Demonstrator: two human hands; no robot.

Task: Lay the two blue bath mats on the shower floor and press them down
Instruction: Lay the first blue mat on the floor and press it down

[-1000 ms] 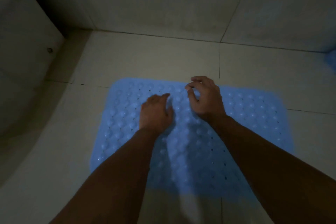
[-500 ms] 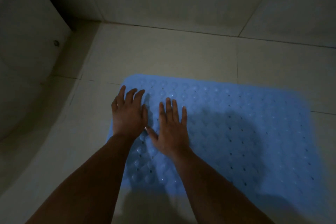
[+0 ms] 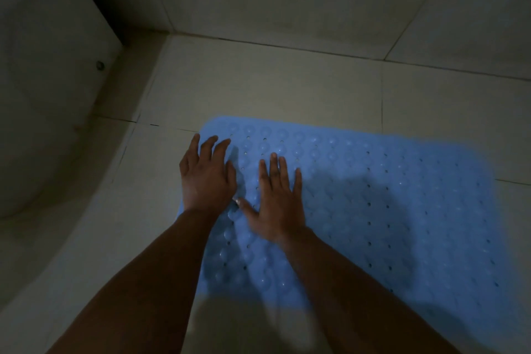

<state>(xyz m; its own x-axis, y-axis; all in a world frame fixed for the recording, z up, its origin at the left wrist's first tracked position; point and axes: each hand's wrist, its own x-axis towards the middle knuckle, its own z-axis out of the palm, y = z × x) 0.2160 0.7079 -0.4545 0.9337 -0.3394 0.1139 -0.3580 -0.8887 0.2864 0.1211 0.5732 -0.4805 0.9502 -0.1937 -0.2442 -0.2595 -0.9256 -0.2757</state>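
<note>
Dim tiled shower floor [image 3: 258, 89] bears one blue bath mat [image 3: 388, 195]; left hand [image 3: 207, 178] and right hand [image 3: 280, 204] lie flat, fingers spread (holding nothing), at the mat's left end

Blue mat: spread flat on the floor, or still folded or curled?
Spread flat. The mat shows no fold or raised edge, and both hands, left and right, lie open-palmed on it.

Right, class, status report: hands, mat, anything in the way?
Left hand and right hand open, flat on the blue bath mat, left end. One mat in view, lying on the tiled floor. Nothing in the way.
</note>
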